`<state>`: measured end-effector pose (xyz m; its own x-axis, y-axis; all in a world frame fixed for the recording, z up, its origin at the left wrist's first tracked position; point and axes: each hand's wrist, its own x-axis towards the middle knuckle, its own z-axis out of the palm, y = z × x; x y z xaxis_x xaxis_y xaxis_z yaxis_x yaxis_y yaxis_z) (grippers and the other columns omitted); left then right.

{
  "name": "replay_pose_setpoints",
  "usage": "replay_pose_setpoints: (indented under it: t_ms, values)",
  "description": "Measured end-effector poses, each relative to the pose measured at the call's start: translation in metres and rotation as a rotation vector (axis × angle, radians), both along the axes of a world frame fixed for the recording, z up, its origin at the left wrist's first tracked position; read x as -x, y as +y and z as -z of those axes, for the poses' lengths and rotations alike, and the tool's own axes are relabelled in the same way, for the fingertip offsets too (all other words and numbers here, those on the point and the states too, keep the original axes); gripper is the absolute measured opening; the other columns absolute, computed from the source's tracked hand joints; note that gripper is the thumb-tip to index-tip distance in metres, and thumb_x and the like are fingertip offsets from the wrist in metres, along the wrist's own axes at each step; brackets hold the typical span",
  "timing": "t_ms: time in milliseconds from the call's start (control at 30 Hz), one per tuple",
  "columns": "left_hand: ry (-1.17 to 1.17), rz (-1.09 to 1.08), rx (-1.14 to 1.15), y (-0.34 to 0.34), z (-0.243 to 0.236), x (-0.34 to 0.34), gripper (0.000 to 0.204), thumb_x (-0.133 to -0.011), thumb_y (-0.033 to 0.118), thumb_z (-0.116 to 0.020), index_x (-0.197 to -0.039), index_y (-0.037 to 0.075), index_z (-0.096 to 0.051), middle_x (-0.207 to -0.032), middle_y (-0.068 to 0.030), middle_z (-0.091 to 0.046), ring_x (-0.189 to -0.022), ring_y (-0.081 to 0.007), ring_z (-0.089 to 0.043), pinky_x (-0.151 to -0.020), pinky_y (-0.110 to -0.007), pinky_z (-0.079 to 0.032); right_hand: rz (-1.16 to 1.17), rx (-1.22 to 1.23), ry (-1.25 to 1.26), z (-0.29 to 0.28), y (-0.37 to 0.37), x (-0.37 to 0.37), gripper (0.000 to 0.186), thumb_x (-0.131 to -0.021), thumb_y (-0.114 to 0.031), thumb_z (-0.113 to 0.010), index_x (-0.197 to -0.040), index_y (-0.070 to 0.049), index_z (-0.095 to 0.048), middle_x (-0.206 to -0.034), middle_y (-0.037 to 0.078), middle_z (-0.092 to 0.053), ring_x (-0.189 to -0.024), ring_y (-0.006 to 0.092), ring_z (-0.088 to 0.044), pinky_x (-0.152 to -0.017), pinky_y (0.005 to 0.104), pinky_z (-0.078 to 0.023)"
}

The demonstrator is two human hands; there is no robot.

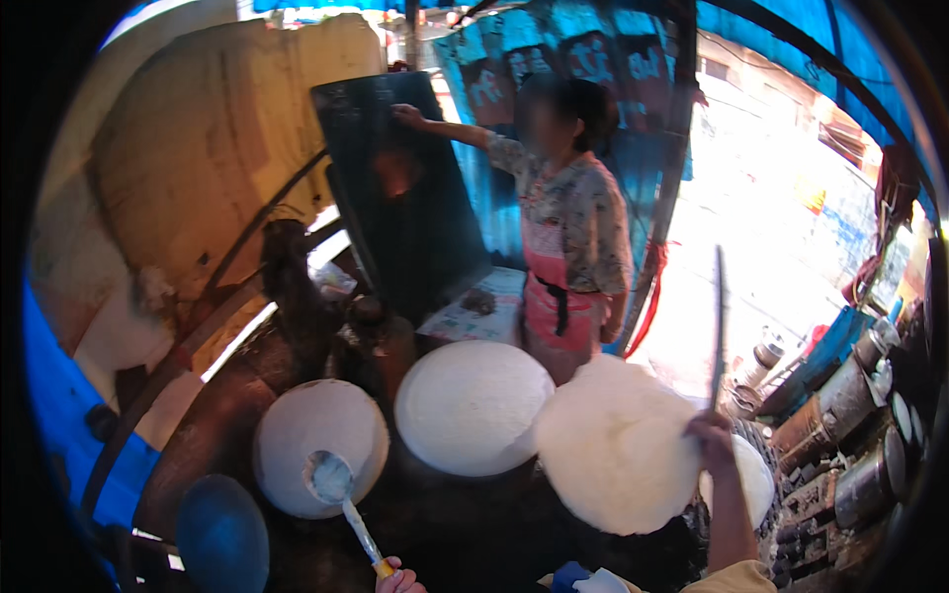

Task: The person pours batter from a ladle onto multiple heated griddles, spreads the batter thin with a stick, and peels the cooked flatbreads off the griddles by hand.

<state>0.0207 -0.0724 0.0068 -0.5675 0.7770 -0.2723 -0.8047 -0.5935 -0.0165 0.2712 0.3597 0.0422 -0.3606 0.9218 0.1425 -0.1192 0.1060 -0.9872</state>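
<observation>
My left hand grips a ladle by its yellow handle, the scoop over a round griddle coated with pale batter at the lower left. My right hand grips a long flat stick, held upright, and is at the edge of a large thin pale sheet of dough, raised at the right. It partly hides another white-topped griddle. In the middle is a griddle covered with a white round layer.
A co-worker in a pink apron stands opposite, one hand on a dark board. A dark empty pan is at lower left. Metal cylinders crowd the right, a bright opening behind them. Blue and yellow sheeting encloses the stall.
</observation>
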Motion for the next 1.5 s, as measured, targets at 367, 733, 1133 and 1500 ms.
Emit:
replay_pose_setpoints:
  t_ms: [367,733,1133,1500]
  values:
    - [-0.132,0.341,-0.196,0.193,-0.008,-0.036,0.024,-0.094,0.011,-0.032,-0.106,-0.005,-0.045,-0.057,-0.0003,-0.033,-0.043,-0.0063,-0.036,-0.04,-0.019,-0.037,0.536,-0.525,-0.948,-0.021,0.159,-0.249,0.005,-0.063,-0.009,-0.061,-0.066,-0.004,-0.063,-0.056,0.009,-0.059,-0.051,0.0198,-0.058,-0.052,0.0308,-0.047]
    - [-0.136,0.334,-0.06,0.277,-0.017,-0.072,0.018,-0.092,0.008,-0.035,-0.104,-0.004,-0.043,-0.056,0.0007,-0.033,-0.042,-0.0065,-0.037,-0.041,-0.02,-0.038,0.735,-0.013,-1.252,0.347,0.098,-0.219,0.02,-0.069,-0.022,-0.065,-0.065,-0.003,-0.06,-0.071,0.02,-0.057,-0.068,0.0369,-0.057,-0.06,0.0434,-0.046]
    - [-0.081,0.032,-0.164,0.189,0.015,-0.077,0.017,-0.092,0.007,-0.039,-0.106,0.005,-0.048,-0.059,0.0018,-0.038,-0.041,-0.0029,-0.036,-0.04,-0.016,-0.034,0.678,0.034,-0.315,0.298,0.165,-0.183,0.015,-0.082,-0.015,-0.059,-0.087,0.0,-0.058,-0.066,0.001,-0.052,-0.057,0.0082,-0.046,-0.049,0.0233,-0.039]
    - [-0.169,-0.831,0.134,-0.03,0.035,-0.21,0.006,-0.092,0.013,-0.045,-0.088,0.01,-0.048,-0.056,0.0044,-0.035,-0.04,-0.0024,-0.031,-0.036,-0.015,-0.028,-0.601,0.138,-0.398,0.133,-0.064,0.103,0.021,-0.083,-0.023,-0.061,-0.089,-0.002,-0.061,-0.058,0.001,-0.049,-0.043,0.0084,-0.041,-0.036,0.0221,-0.032]
